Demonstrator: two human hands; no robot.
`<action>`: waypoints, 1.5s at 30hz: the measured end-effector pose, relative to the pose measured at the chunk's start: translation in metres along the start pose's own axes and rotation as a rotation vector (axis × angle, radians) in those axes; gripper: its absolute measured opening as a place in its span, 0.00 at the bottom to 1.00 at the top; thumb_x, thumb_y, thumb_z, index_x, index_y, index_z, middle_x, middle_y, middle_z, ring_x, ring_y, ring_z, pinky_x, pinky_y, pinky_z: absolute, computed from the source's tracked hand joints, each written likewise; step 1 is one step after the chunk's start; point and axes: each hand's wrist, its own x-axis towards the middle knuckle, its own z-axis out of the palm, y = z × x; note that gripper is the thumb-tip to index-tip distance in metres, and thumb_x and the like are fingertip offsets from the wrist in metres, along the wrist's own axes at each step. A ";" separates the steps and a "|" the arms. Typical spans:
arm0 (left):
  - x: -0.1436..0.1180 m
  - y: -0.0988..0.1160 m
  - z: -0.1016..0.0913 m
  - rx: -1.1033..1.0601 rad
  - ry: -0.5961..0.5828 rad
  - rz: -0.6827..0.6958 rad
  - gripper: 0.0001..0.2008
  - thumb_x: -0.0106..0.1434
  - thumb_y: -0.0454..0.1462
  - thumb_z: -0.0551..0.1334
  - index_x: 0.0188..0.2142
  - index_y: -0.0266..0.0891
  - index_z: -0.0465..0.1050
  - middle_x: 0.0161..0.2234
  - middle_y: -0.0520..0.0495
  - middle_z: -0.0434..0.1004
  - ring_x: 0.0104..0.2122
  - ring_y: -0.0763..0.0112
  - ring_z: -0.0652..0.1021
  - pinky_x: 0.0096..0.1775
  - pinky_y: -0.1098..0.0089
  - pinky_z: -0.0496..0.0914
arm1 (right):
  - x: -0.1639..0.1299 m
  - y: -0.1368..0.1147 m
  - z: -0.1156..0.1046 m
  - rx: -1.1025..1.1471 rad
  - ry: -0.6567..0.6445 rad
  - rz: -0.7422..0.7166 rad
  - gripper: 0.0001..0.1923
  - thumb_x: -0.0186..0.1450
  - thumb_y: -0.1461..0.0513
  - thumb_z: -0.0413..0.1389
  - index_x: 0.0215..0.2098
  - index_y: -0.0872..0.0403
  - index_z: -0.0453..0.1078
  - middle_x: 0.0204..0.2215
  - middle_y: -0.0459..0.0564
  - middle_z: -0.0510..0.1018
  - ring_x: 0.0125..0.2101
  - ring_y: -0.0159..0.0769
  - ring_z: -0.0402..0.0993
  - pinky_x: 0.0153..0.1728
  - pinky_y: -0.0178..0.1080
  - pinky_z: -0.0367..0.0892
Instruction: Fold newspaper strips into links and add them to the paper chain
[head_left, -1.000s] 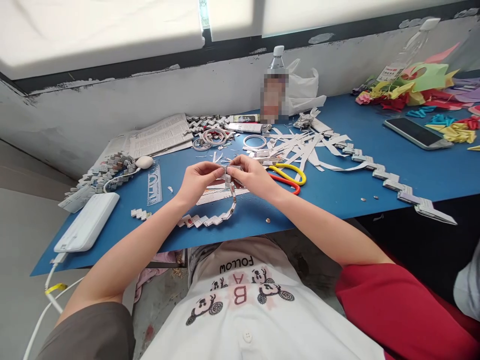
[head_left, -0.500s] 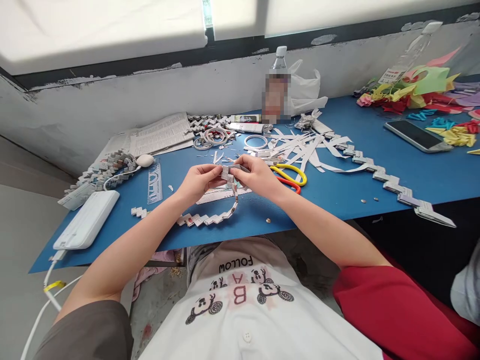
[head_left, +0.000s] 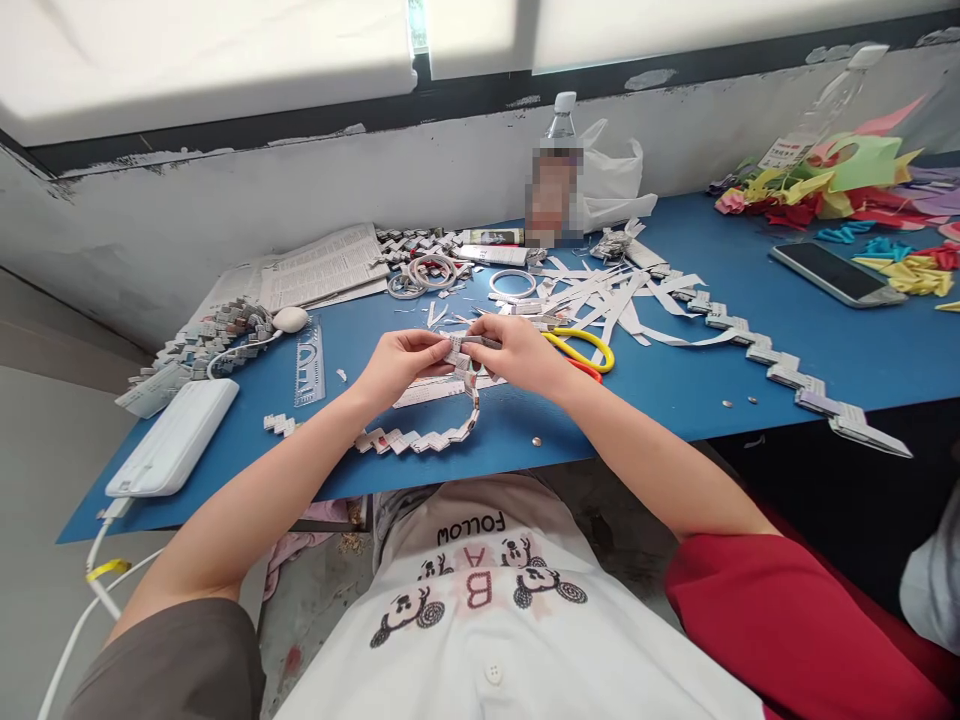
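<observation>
A makeshift paper-craft workspace: a blue board table (head_left: 675, 400) under a scuffed white windowsill wall (head_left: 225, 210), strewn with cut white newspaper strips (head_left: 600, 290), yellow-handled scissors (head_left: 581, 345) and bright folded coloured paper (head_left: 847, 180).

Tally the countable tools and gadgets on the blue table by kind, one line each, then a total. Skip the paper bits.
Scissors: 1
Clear ruler: 1
Tape rings: 3
White power bank: 1
Phone: 1
Water bottles: 2
Total: 9
The left hand and right hand pinch the folded paper chain.
</observation>
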 end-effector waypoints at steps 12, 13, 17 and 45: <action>0.000 0.002 -0.001 0.032 -0.021 -0.060 0.19 0.40 0.43 0.77 0.29 0.34 0.80 0.28 0.48 0.81 0.31 0.70 0.81 0.45 0.66 0.77 | 0.005 0.003 -0.006 0.220 -0.157 0.153 0.07 0.60 0.61 0.59 0.31 0.57 0.70 0.20 0.46 0.76 0.18 0.28 0.68 0.22 0.32 0.65; 0.000 0.003 -0.001 0.042 -0.026 -0.054 0.19 0.41 0.43 0.77 0.30 0.34 0.80 0.28 0.48 0.81 0.31 0.70 0.81 0.45 0.66 0.77 | 0.005 0.004 -0.007 0.260 -0.174 0.146 0.07 0.59 0.61 0.60 0.32 0.57 0.71 0.21 0.46 0.77 0.19 0.28 0.69 0.22 0.32 0.66; 0.001 0.005 -0.005 0.003 -0.098 -0.069 0.18 0.44 0.43 0.75 0.32 0.34 0.80 0.31 0.46 0.82 0.34 0.67 0.82 0.46 0.67 0.76 | 0.005 0.003 -0.007 0.322 -0.081 0.099 0.07 0.58 0.61 0.62 0.30 0.58 0.71 0.22 0.47 0.78 0.19 0.26 0.69 0.21 0.30 0.64; -0.003 0.007 -0.002 -0.056 -0.051 -0.017 0.18 0.43 0.42 0.76 0.32 0.34 0.78 0.29 0.49 0.81 0.30 0.71 0.81 0.45 0.64 0.77 | 0.001 0.000 -0.001 0.343 0.079 0.200 0.07 0.59 0.60 0.60 0.28 0.57 0.69 0.21 0.46 0.75 0.20 0.27 0.67 0.20 0.30 0.62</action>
